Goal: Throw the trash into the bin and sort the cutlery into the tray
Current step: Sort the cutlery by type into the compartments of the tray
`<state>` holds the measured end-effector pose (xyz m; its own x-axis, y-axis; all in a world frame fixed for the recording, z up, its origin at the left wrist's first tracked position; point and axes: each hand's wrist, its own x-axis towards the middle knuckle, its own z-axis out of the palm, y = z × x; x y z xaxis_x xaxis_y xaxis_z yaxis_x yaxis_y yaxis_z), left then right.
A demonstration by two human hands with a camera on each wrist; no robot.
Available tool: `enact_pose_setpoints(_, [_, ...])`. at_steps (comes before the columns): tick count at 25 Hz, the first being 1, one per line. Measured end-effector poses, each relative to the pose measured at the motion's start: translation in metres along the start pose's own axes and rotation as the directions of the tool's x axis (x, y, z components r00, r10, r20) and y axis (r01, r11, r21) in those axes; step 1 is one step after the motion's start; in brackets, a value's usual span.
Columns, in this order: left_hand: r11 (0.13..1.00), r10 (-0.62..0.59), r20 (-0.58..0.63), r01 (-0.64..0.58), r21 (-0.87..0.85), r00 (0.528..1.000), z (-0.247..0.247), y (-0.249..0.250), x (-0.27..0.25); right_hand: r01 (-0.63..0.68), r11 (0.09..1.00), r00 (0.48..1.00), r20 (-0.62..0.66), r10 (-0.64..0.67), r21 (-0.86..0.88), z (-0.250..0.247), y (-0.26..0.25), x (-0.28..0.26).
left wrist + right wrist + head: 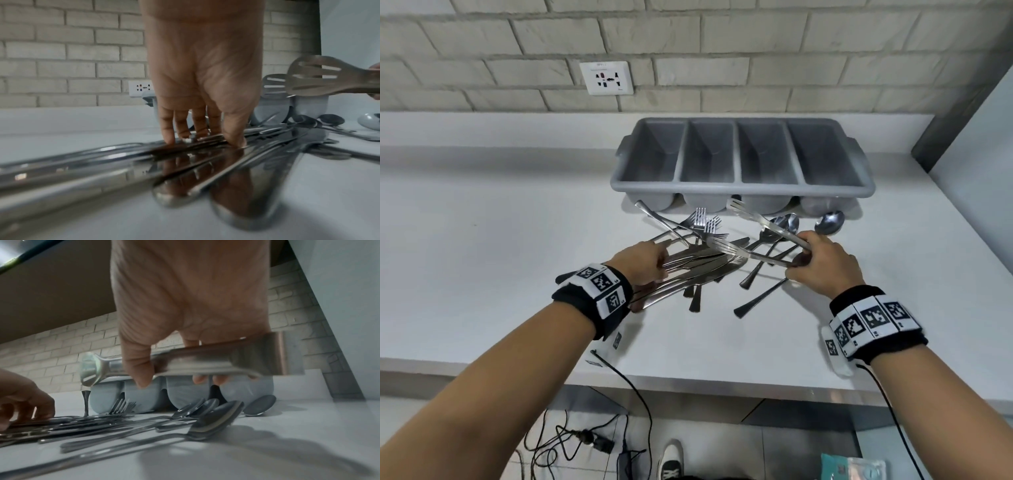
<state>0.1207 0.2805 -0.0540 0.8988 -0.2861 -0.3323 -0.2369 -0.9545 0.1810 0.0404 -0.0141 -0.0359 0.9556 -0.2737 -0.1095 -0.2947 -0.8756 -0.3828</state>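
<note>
Cutlery: a pile of knives (pixel 688 270), forks (pixel 702 219) and spoons (pixel 787 222) lies on the white table (pixel 482 240) between and just past the 2 hands.
Tray: the gray tray (pixel 743 192) has 4 slots and sits past both hands, near the wall.
Left hand: the left hand (pixel 643 262) presses its straight fingertips (pixel 234 138) down on the knives.
Right hand: the right hand (pixel 822 267) grips metal tongs (pixel 756 236), lifted above the spoons, its fingers curled around them.
Tongs: their 2 slotted ends point toward the left hand.
</note>
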Motion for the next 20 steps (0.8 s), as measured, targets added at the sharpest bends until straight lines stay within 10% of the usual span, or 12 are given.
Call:
enact_pose_setpoints(16, [0.982, 0.188, -0.159, -0.179, 0.065, 0.969, -0.017, -0.012, -0.001, -0.037, 0.982, 0.995, -0.084, 0.053, 0.183, -0.002, -0.039, -0.01])
enact_pose_setpoints(20, [0.936, 0.141, -0.223, -0.203, -0.289, 0.965, -0.036, -0.015, -0.004, 0.009, 0.951, 0.988, -0.149, 0.039, 0.309, -0.004, -0.045, -0.004])
